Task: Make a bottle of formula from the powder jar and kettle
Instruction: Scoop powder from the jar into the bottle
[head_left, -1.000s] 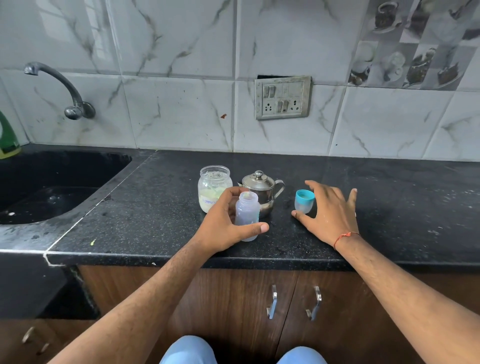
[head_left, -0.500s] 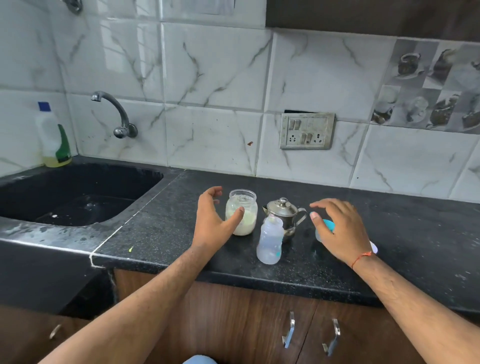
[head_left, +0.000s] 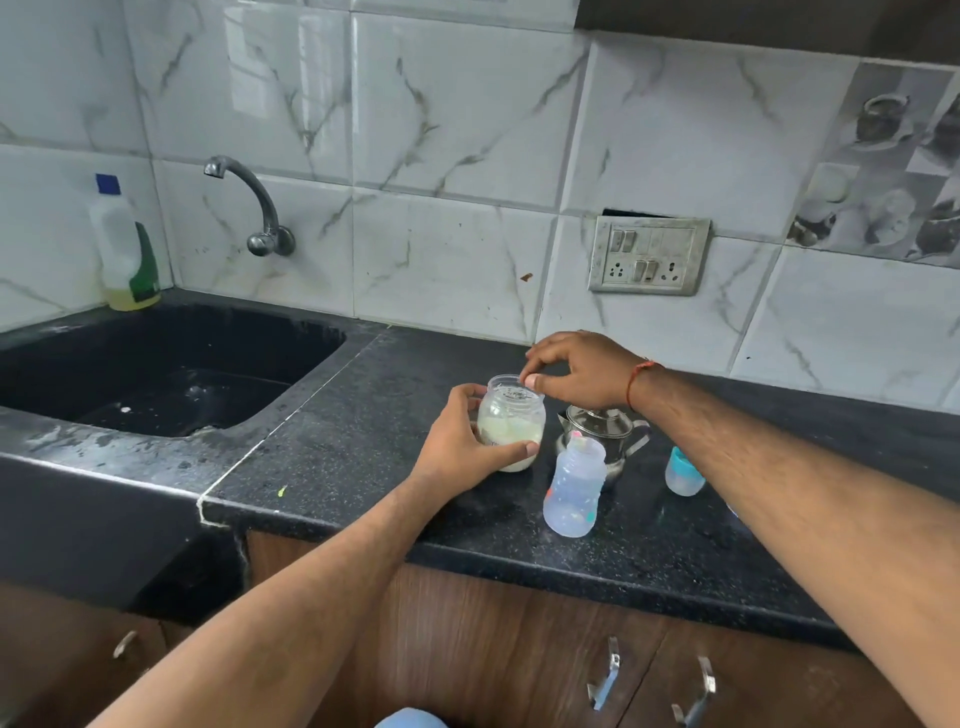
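Since half a second ago, both hands have closed in on the powder jar: the left hand, which hovered beside it, now wraps fingers and thumb around its body, and the right hand has left the blue cap and pinches something at the jar's rim, at the jar's twelve o'clock. The lower grip likely steadies the jar while the upper fingers work at its top; whether a lid is there cannot be told. The open baby bottle stands at the jar's four o'clock, near the counter edge. The steel kettle sits at three o'clock, just behind the bottle, the cap farther right.
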